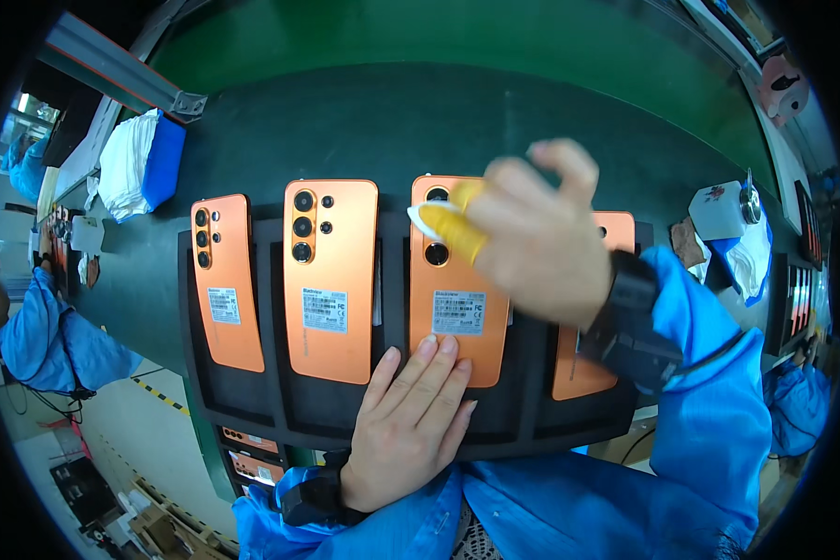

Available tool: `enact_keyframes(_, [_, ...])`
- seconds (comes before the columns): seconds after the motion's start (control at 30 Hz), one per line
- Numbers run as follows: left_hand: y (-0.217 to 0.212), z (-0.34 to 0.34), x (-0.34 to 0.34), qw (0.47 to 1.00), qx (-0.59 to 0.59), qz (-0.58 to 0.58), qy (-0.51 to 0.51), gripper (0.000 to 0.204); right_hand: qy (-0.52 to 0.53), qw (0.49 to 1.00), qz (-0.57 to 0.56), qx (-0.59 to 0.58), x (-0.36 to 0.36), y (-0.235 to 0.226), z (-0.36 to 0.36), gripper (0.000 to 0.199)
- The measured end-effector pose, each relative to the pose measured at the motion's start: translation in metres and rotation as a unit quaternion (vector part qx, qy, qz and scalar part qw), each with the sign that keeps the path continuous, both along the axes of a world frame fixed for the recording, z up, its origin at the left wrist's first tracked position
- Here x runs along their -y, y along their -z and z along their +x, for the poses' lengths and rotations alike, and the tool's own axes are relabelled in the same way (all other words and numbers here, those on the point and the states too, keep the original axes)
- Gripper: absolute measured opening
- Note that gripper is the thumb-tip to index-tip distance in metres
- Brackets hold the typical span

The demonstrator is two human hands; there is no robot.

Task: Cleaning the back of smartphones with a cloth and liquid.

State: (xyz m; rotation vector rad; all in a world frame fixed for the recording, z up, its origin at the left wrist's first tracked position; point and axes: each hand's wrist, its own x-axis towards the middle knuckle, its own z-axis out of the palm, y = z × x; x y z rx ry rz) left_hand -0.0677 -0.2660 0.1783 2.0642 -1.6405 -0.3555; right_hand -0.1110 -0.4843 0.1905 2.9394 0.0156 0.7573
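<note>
Four orange smartphones lie back up in a black compartment tray, each with round camera lenses. On the third phone from the left (467,359), my left hand (406,443) rests with fingers stretched flat over the lower edge. My right hand (541,243), somewhat blurred, wears yellow finger covers. It pinches a small white cloth (422,222) against that phone's lens area, hiding part of it. The second phone (331,280) and the leftmost phone (224,289) are uncovered. My right wrist partly hides the rightmost phone (583,369).
The black tray (331,420) sits at the near edge of the dark green workbench (345,121). White sheets (129,159) fill a blue holder at left. A white container (719,215) stands at right. More phones (252,467) lie below the bench. Another person's blue sleeve (51,327) is at far left.
</note>
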Motion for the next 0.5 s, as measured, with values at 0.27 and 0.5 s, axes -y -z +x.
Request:
enact_keyframes(0.27, [0.001, -0.001, 0.001, 1.0, 0.003, 0.005, -0.002, 0.043, 0.003, 0.997, -0.055, 0.049, 0.015, 0.008, 0.009, 0.004])
enact_keyframes(0.5, [0.002, -0.001, 0.001, 1.0, 0.007, 0.007, -0.007, 0.043, 0.037, 0.999, -0.011, 0.026, 0.008, -0.004, 0.011, 0.013])
